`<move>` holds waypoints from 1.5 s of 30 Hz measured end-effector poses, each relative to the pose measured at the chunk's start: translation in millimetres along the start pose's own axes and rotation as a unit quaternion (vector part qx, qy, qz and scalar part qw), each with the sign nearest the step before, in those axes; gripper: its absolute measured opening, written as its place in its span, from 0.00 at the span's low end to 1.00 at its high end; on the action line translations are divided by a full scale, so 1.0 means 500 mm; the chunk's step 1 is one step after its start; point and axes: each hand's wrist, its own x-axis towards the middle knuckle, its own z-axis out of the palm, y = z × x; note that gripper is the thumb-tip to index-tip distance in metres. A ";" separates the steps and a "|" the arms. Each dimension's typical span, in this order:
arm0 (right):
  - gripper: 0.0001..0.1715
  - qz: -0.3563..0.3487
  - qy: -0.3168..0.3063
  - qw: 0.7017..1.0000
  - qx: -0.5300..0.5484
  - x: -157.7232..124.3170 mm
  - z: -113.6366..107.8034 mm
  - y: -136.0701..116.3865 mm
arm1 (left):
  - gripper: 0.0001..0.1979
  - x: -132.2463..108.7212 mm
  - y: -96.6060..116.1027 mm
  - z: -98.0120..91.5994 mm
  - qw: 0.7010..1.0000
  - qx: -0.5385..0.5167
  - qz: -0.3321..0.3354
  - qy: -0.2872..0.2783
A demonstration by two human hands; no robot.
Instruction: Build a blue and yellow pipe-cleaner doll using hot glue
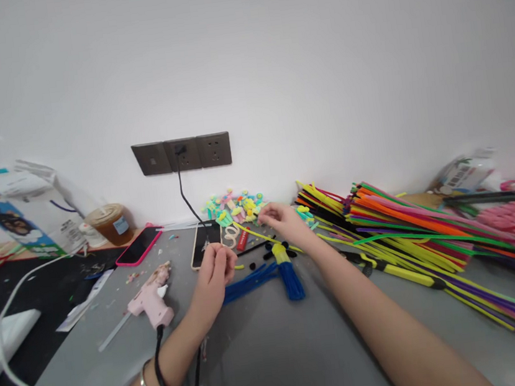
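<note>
My left hand [216, 268] is raised over the grey table with thumb and fingers pinched together; whatever they hold, if anything, is too small to make out. My right hand [282, 222] is also closed in a pinch, near a pile of small pastel pieces [235, 207], and its fingertips hide what may be in them. Between and below the hands lies a blue and yellow pipe-cleaner figure [290, 276] with black loops around its top. Loose blue pipe cleaners [250, 283] extend to its left. Scissors with white handles [231, 236] and a red item [243, 240] lie between the hands.
A pink glue gun [151, 303] lies left, its black cord crossing my left forearm. Two phones [139, 246] [199, 250] lie behind. A drink cup [114, 225] stands by the wall. Pipe-cleaner bundles [411, 218] and yellow-handled pliers [403, 274] occupy the right side.
</note>
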 end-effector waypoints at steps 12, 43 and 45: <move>0.24 0.107 0.028 0.952 0.286 -0.015 -0.020 0.000 | 0.21 0.000 -0.003 0.001 0.999 -0.024 -0.007 -0.031; 0.20 0.124 -0.031 0.946 0.297 -0.040 -0.001 -0.027 | 0.10 -0.001 0.017 -0.001 0.992 0.116 -0.025 -0.047; 0.20 0.121 -0.033 0.950 0.285 -0.047 0.003 -0.028 | 0.11 -0.002 0.019 0.000 0.992 0.115 -0.029 -0.042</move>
